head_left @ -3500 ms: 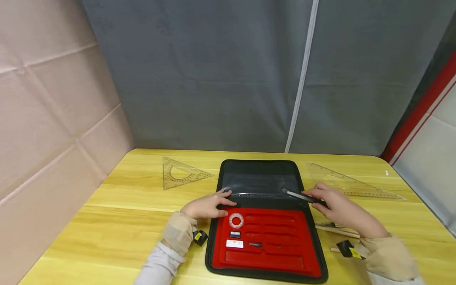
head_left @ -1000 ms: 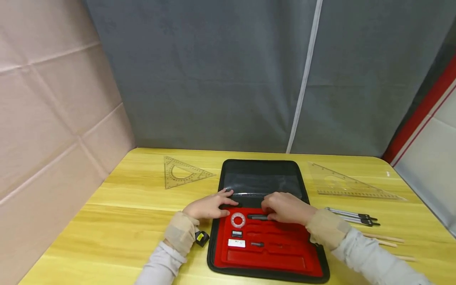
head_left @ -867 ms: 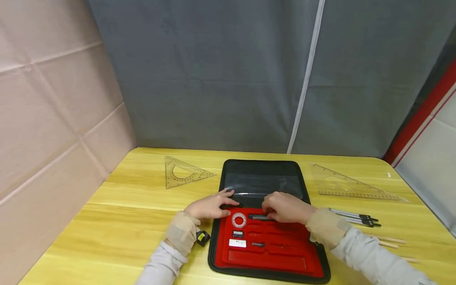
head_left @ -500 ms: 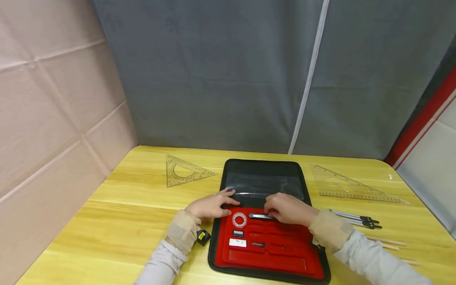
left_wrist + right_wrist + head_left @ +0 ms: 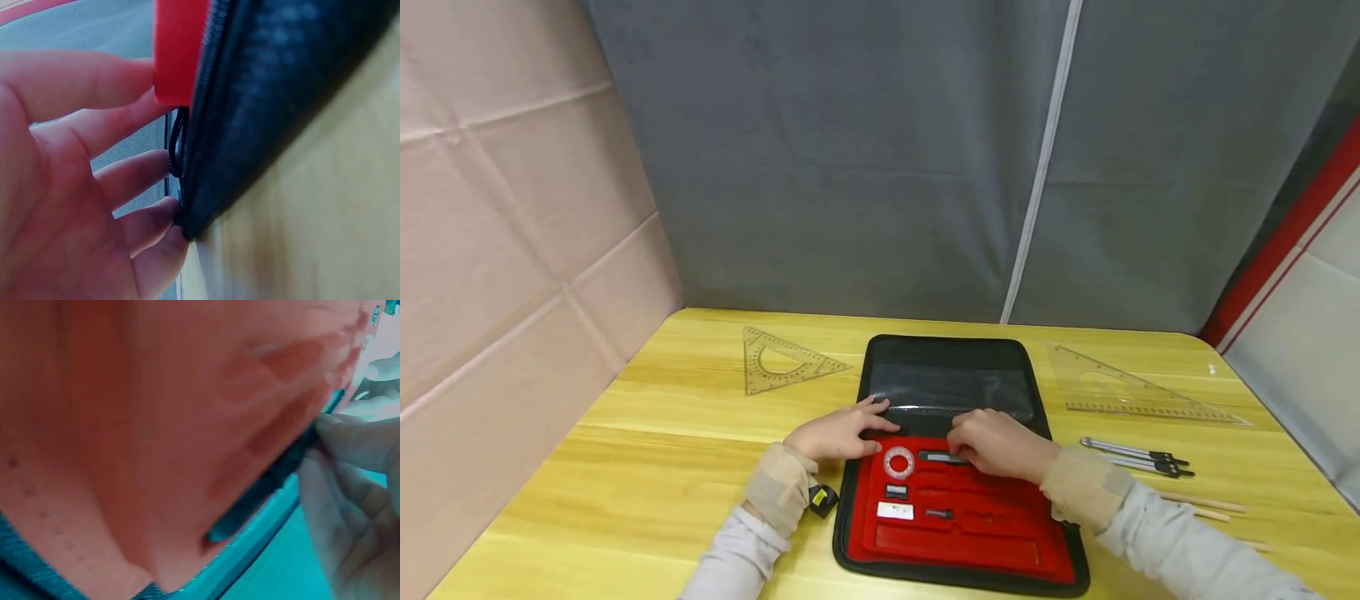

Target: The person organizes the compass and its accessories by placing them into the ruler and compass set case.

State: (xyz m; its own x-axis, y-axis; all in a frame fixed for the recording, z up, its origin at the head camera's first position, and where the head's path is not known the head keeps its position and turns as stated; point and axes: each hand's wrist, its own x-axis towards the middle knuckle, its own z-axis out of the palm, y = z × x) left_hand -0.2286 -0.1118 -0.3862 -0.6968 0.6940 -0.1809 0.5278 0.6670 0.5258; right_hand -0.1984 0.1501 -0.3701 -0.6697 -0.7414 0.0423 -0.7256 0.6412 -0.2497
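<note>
An unzipped black case (image 5: 947,383) lies flat, its red moulded tray (image 5: 955,554) toward me. My right hand (image 5: 1003,446) pinches a slim black-and-silver tool (image 5: 936,457) lying along the tray's top slot; its exact kind is unclear. In the right wrist view the dark tool (image 5: 262,490) sits partly in the groove, under thumb and fingertips. My left hand (image 5: 831,437) rests with fingers spread on the case's left side. The left wrist view shows its fingers (image 5: 134,175) touching the zipped edge and red tray. A clear ring (image 5: 898,451), sharpener (image 5: 896,492) and white eraser (image 5: 895,511) occupy the tray's left.
Clear set squares lie left (image 5: 756,379) and right (image 5: 1150,410) of the case. Silver-legged compasses (image 5: 1138,457) and thin wooden sticks (image 5: 1206,502) lie beside my right forearm. A small dark piece (image 5: 938,514) sits in the lower tray. Grey cloth (image 5: 850,167) hangs behind the table.
From above the lid's clear pocket, my right hand has brought the black-and-silver tool down into the tray's top slot. Over the last second it shifts only slightly. My left hand stays put.
</note>
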